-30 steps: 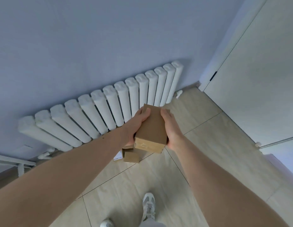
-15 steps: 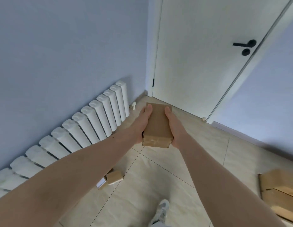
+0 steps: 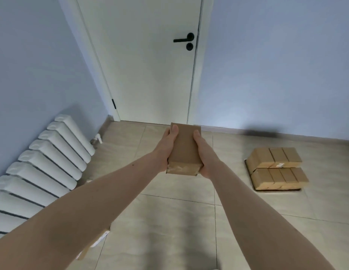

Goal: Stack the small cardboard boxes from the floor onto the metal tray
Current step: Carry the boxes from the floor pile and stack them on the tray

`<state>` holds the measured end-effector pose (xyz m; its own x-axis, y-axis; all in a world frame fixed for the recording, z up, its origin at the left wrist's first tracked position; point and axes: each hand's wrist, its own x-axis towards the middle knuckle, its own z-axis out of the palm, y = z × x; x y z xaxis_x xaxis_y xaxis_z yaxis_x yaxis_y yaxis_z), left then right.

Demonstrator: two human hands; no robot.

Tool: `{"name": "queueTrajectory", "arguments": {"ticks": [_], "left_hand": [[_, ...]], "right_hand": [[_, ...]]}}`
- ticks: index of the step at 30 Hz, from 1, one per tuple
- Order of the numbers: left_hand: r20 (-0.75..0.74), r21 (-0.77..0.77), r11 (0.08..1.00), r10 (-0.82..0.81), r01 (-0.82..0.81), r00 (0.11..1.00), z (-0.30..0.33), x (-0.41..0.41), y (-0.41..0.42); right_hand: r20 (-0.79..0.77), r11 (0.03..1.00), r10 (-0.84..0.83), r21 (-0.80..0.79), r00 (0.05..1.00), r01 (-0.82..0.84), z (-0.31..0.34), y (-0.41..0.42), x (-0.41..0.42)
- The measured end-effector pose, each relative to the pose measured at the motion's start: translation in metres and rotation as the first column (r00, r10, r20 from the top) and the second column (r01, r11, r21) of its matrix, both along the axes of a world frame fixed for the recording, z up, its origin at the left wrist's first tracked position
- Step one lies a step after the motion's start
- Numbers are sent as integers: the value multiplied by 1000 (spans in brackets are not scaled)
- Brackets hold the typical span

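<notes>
Pale floor tiles (image 3: 169, 221) run to a white door (image 3: 150, 65), with a radiator (image 3: 52, 158) along the left wall. Both hands, left hand (image 3: 165, 151) and right hand (image 3: 205, 152), are clamped on the sides of one small box (image 3: 184, 149), held in the air, a two-handed grip. Ahead to the right, a stack of boxes (image 3: 277, 168) two layers high already sits on the dark tray (image 3: 247, 171). Judging by this, most stacking looks done; this box is yet to be placed, and another box (image 3: 95, 242) seems to lie by the left forearm.

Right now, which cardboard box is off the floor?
The box gripped between the left hand and right hand, in front of the door. The stacked boxes sit low on the floor to the right.
</notes>
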<state>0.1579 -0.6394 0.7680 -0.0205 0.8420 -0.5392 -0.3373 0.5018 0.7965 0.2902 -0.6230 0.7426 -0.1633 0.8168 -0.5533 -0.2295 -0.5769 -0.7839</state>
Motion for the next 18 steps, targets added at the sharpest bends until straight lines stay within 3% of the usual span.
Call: {"name": "queueTrajectory", "arguments": {"ticks": [9,18], "left_hand": [[19,-78,978,-194,195,981,-29,211,66],[17,-149,927,-347,345,938,-60,341,120]], "right_hand": [[121,982,-176,-50,977,183,-6,32,211],[119,944,-299,-108,947,311,-31,62,337]]}}
